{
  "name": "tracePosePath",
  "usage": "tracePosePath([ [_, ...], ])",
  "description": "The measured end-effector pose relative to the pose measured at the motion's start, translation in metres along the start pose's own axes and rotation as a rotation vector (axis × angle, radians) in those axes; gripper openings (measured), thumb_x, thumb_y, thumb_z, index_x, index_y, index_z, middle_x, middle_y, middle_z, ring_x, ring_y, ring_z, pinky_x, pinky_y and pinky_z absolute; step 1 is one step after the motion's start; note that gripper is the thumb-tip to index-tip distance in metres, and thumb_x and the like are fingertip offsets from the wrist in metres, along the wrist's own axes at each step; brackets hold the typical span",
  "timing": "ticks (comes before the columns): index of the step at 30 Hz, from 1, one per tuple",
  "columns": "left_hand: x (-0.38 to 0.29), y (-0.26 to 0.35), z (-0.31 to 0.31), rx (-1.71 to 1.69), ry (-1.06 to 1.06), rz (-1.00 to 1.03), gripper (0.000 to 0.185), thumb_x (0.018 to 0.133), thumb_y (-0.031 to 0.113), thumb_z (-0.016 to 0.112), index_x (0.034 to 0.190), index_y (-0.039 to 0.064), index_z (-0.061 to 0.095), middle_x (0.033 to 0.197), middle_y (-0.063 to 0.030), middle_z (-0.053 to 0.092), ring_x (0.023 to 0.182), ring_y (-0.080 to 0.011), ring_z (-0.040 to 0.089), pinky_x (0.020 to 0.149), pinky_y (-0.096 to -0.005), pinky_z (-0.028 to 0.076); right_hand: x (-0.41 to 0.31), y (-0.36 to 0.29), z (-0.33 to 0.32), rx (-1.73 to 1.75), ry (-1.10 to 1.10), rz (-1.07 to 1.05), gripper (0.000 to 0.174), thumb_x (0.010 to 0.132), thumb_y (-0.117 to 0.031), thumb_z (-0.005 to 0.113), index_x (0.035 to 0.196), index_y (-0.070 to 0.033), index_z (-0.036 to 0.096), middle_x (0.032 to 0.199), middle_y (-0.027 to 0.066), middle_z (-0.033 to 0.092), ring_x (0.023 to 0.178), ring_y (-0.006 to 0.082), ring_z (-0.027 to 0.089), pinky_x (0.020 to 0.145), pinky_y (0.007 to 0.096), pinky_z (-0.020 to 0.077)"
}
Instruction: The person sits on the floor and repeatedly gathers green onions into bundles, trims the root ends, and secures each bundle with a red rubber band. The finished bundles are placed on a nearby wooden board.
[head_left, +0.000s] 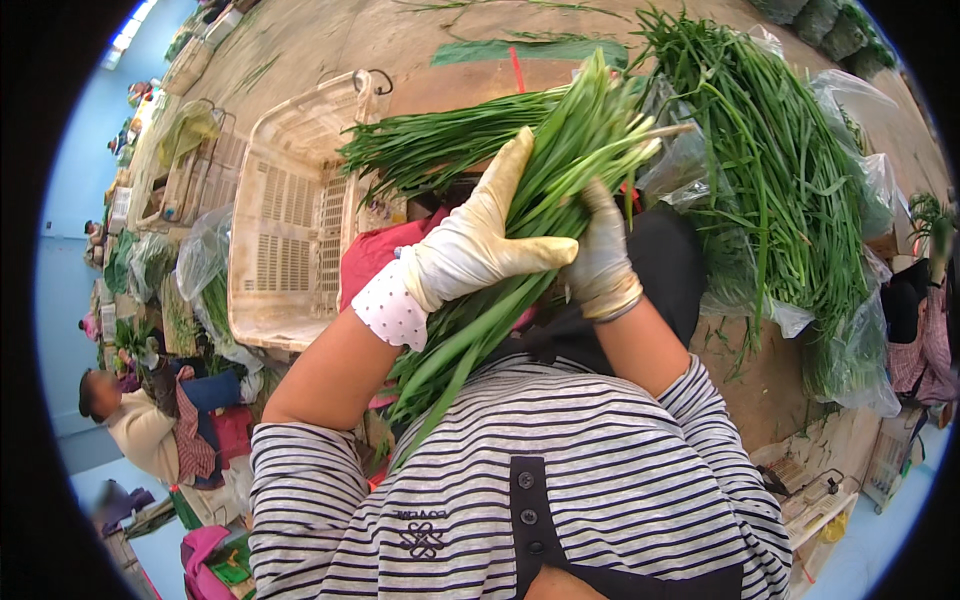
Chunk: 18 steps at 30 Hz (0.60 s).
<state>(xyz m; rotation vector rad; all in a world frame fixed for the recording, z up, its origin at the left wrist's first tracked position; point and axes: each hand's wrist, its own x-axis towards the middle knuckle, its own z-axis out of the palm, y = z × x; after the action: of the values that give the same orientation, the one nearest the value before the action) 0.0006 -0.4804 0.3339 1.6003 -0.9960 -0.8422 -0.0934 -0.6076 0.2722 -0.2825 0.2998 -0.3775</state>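
Note:
A loose bunch of long flat green leaves, seemingly Chinese chives (551, 169), lies across both my gloved hands above my lap. My left hand (480, 236) grips the bunch from the left, its thumb and fingers spread around the leaves. On the other side my right hand (606, 255) holds the bunch near its pale stem ends, with some fingers hidden behind it. The leaf tips hang down towards my striped shirt. Just beyond, another bundle of chives (457, 135) rests on a board (442, 91). A large heap of chives (780, 180) lies to my right on clear plastic.
A cream plastic crate (281, 217) stands tilted at my left, close to my left forearm. Clear plastic sheeting (862, 352) hangs around the heap. A seated person (150, 427) works at far left, another person (926, 330) at far right. A pale crate (814, 510) stands at lower right.

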Motion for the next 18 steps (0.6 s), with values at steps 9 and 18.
tracePosePath([
  [9,-0.040,0.002,0.004,-0.474,-0.198,-0.163,0.122,0.084,0.025,0.084,0.164,0.009,-0.006,0.166,-0.0120,0.025,0.146,-0.0174,0.030,0.121,-0.0322,0.025,0.015,-0.025,-0.021,-0.058,-0.089,-0.114,0.048,0.101,-0.037,0.057,0.134,-0.002,0.059,0.129,0.0155,0.067,0.114,0.0286,0.066,0.102,0.0441,0.0541],
  [18,-0.059,-0.038,0.035,-0.531,-0.216,-0.333,0.104,0.078,0.012,0.087,0.158,0.003,0.022,0.152,-0.0108,0.045,0.139,-0.0204,0.043,0.117,-0.0371,0.033,-0.003,-0.020,-0.007,0.154,-0.002,-0.061,0.048,0.098,-0.040,0.064,0.130,-0.004,0.063,0.117,0.0119,0.072,0.100,0.0248,0.071,0.091,0.0412,0.0586],
])
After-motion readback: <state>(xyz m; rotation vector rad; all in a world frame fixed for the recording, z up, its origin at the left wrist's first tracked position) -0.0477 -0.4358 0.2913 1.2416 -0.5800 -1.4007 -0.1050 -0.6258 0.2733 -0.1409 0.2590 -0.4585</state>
